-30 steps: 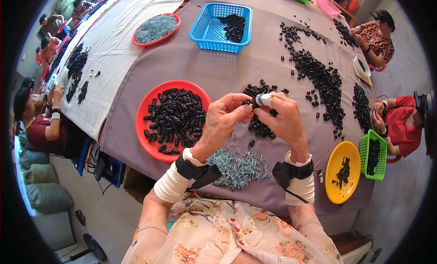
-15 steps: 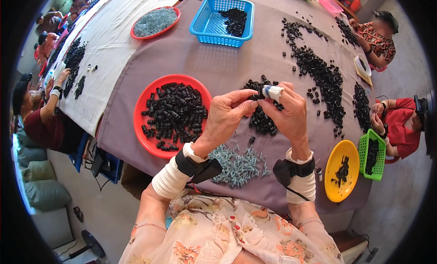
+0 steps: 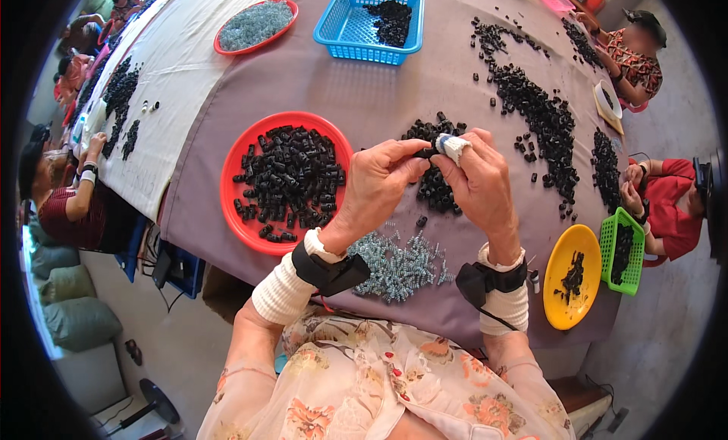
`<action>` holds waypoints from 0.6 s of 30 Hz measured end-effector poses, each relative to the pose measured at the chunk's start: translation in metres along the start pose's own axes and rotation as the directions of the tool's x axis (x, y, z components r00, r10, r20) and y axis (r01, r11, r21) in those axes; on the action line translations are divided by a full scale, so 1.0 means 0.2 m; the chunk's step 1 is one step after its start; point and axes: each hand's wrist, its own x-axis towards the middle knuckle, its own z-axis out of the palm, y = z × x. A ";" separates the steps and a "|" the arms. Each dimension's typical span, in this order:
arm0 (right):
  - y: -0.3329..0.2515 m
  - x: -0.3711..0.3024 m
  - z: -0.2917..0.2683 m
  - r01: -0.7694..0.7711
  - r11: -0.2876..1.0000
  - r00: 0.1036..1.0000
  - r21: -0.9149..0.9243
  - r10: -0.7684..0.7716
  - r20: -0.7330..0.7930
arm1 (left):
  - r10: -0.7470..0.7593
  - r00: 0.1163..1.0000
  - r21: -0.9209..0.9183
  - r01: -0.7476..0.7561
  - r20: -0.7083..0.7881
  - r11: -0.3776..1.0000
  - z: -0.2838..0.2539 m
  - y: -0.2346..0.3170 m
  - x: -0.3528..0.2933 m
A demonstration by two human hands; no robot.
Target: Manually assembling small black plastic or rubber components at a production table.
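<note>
Between my two hands, over the near middle of the table, is a small black plastic part (image 3: pixel 427 153). My left hand (image 3: pixel 378 184) pinches it between thumb and index finger. My right hand (image 3: pixel 484 188) presses on it from the other side, with a white finger sleeve (image 3: pixel 453 147) on the index finger. Fingertips partly cover the part. Just behind the hands lies a heap of black plastic pieces (image 3: pixel 436 186). Nearer to me, small metal springs (image 3: pixel 398 267) are piled on the cloth. Left of my left hand, a red plate (image 3: pixel 230 201) holds many short black cylinders (image 3: pixel 288 178).
A blue basket (image 3: pixel 326 42) and a red dish of clear-looking small parts (image 3: pixel 256 27) stand farther back. To the right are scattered black pieces (image 3: pixel 538 122), a yellow plate (image 3: pixel 557 307) and a green basket (image 3: pixel 610 247). Other people (image 3: pixel 679 205) sit around the table.
The view has tilted a little, so the table things sit slightly higher in it. Both hands stay together at the black part; their fingers have shifted only slightly.
</note>
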 end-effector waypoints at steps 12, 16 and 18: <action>-0.01 -0.04 0.03 -0.022 0.996 1.000 -0.091 0.023 0.012 | 0.017 1.000 -0.011 -0.017 0.018 1.000 0.00 -0.02 0.00; -0.03 -0.04 0.03 -0.017 0.988 0.997 -0.153 0.028 0.071 | 0.002 1.000 -0.029 -0.002 0.007 1.000 -0.01 -0.03 -0.01; -0.02 -0.05 0.03 0.000 0.983 0.997 -0.181 0.014 0.078 | -0.056 0.998 -0.066 0.056 -0.005 0.996 0.00 -0.03 -0.01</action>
